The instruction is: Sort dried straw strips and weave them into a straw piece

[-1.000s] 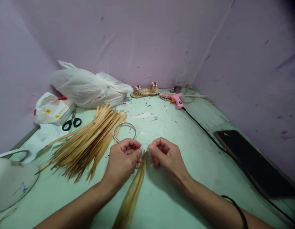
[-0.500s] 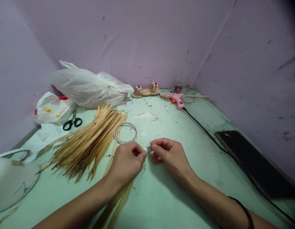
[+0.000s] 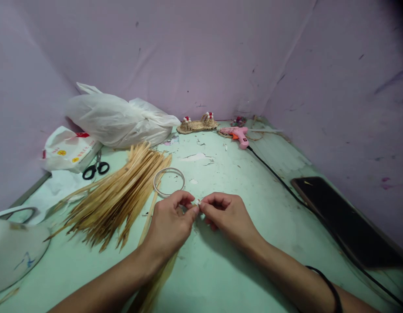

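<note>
My left hand [image 3: 173,217] is closed in a pinch above the green tabletop, holding what seems to be the end of some long dried leaf strips [image 3: 159,282]; they run back under my left forearm. A tiny white piece [image 3: 197,202], too small to name, shows at its fingertips. From the other side my right hand [image 3: 226,215] pinches at this same white piece, its thumb and forefinger meeting the left fingertips. Just beyond the left hand lies a silver ring [image 3: 169,194]. Left of it is a thick bundle of dried leaf strips [image 3: 113,195].
Black-handled scissors [image 3: 96,169], a paper package [image 3: 69,150] and a stuffed white plastic bag [image 3: 119,117] lie back left. A pink glue gun [image 3: 237,135] trails its cord past a phone [image 3: 345,221] at right. A small woven piece [image 3: 197,125] sits by the wall.
My right hand has moved left, closing the gap, and its fingers now touch the white piece at my left fingertips. The left fingers have shifted slightly; the view has moved a little.
</note>
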Available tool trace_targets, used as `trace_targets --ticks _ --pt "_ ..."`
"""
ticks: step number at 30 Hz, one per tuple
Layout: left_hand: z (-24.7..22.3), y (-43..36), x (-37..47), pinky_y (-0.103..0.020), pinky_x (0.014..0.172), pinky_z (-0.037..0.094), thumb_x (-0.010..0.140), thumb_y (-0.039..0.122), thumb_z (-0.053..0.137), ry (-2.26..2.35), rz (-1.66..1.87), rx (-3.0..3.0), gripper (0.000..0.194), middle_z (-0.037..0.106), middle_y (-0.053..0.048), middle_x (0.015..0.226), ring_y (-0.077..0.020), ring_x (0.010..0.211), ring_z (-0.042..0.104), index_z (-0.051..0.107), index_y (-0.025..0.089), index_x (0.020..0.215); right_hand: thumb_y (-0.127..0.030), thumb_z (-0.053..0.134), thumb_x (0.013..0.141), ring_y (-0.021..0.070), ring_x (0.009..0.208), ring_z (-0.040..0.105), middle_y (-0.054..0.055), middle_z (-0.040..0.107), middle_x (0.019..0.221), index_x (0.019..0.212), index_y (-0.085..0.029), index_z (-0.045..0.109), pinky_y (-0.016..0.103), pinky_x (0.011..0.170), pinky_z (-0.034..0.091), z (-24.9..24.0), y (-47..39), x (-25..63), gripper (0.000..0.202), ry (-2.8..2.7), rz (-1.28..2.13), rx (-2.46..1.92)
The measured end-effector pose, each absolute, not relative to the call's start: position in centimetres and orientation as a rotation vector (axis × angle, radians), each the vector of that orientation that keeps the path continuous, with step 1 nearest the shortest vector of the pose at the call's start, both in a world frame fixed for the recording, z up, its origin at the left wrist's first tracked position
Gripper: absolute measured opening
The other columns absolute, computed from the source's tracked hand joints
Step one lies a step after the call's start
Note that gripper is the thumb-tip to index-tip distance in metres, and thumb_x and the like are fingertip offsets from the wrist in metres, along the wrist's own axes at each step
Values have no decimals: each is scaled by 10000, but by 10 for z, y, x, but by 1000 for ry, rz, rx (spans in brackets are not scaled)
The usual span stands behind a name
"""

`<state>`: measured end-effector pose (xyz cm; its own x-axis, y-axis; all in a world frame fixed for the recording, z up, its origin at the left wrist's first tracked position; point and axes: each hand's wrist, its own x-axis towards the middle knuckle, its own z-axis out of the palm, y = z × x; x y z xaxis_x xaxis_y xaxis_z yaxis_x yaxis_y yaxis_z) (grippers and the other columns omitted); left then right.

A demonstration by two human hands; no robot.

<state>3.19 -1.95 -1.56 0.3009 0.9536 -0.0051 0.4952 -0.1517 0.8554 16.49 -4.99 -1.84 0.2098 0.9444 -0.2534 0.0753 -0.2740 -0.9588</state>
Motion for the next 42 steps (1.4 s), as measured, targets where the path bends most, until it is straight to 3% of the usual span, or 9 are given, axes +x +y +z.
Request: trace_targets --ticks 3,6,13,19,33,42 --pt "-16 -21 28 -226 556 394 746 213 540 1187 896 2125 108 623 -36 729 -114 573 509 623 161 793 -182 553 635 51 387 376 -58 458 409 593 -144 608 173 396 303 -18 -51 164 79 -981 1201 -1534" --pt "-15 -21 27 -245 649 410 772 161 492 1076 937 2279 159 630 -48 691 -142 669 558 645 157 730 -187 568 625 53 399 373 -53 472 417 593 -143 622 178 404 300 -16 -51 163 77 -1002 1181 -1520" --pt "-4 -19 29 -225 483 391 719 242 556 1294 712 1855 158 654 -26 593 -133 518 545 687 167 673 -229 586 639 55 406 372 -40 484 432 607 -137 636 183 397 290 -20 -51 163 110 -1025 1199 -1490" --pt "1 -17 30 -211 444 353 684 231 580 1293 683 1850 143 605 -4 493 -110 458 488 674 166 599 -248 591 646 61 421 402 -37 503 446 602 -148 634 187 410 315 -21 -53 162 118 -1075 1216 -1418" --pt "-5 -21 28 -215 463 373 684 201 551 1239 722 1884 151 631 -22 540 -124 489 529 673 168 603 -214 563 657 109 515 521 10 604 558 611 -156 643 219 490 414 -25 -57 160 109 -1244 971 -1446" --pt "-4 -23 31 -197 415 353 666 210 543 1296 713 1709 142 559 3 471 -101 432 476 646 162 581 -255 568 662 107 508 516 18 603 566 637 -146 633 226 492 428 -26 -56 160 128 -1161 1103 -1424"
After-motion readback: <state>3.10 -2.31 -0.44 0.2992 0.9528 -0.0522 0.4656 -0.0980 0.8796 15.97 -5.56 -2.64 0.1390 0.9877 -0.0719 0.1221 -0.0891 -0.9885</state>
